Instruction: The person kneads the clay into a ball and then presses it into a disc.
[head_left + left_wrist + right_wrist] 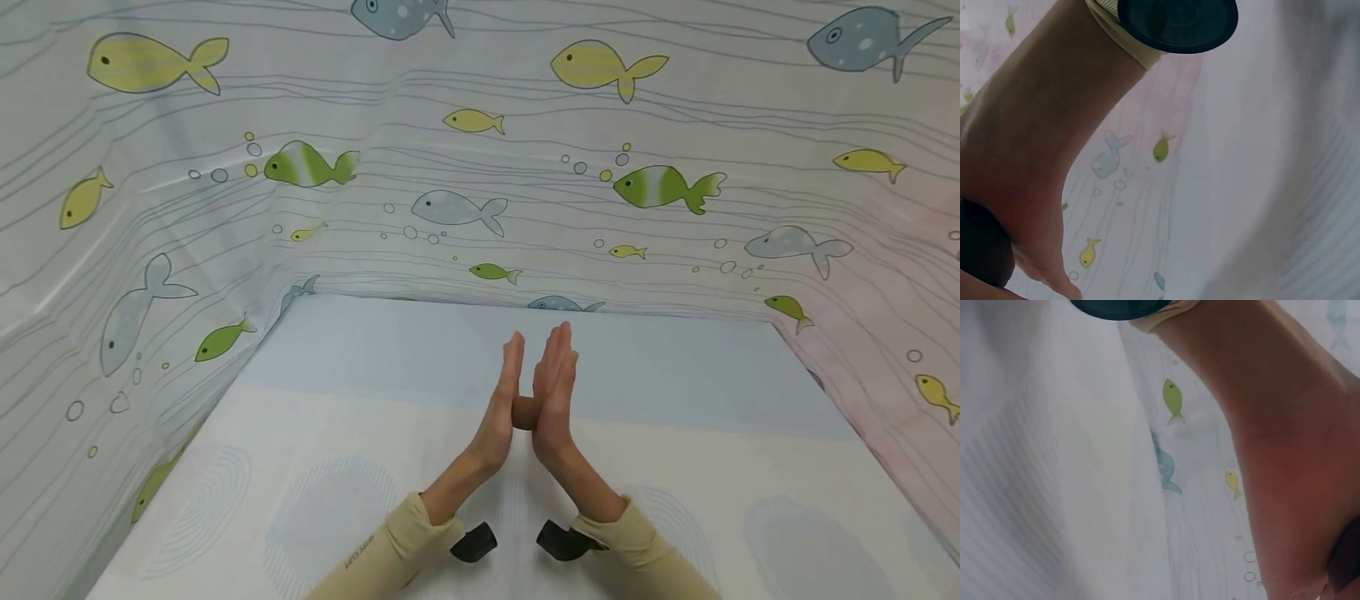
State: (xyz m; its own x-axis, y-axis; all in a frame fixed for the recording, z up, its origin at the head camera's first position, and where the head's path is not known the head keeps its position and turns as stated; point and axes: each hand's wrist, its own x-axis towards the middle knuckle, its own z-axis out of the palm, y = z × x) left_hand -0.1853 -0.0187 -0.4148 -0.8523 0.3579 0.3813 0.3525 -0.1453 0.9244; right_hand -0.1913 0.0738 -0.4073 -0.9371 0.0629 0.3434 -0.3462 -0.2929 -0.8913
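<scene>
A small brown lump (525,412), rounded and smooth like modelling clay, sits between my two upright palms in the head view. My left hand (498,421) presses it from the left, fingers straight and pointing up and away. From the other side my right hand (556,398) presses with its palm, its fingers straight too. Above the lump the fingers of both hands stand apart. The left wrist view shows the lump (984,247) as a dark shape against a palm at the lower left. At the right edge of the right wrist view, the lump (1346,559) is partly cut off.
Beneath the hands lies a white and pale blue table surface (360,350) with faint circle patterns. Fish-printed sheeting (450,167) encloses the back and sides. Black wrist cameras (474,543) hang under both light yellow sleeves (397,546).
</scene>
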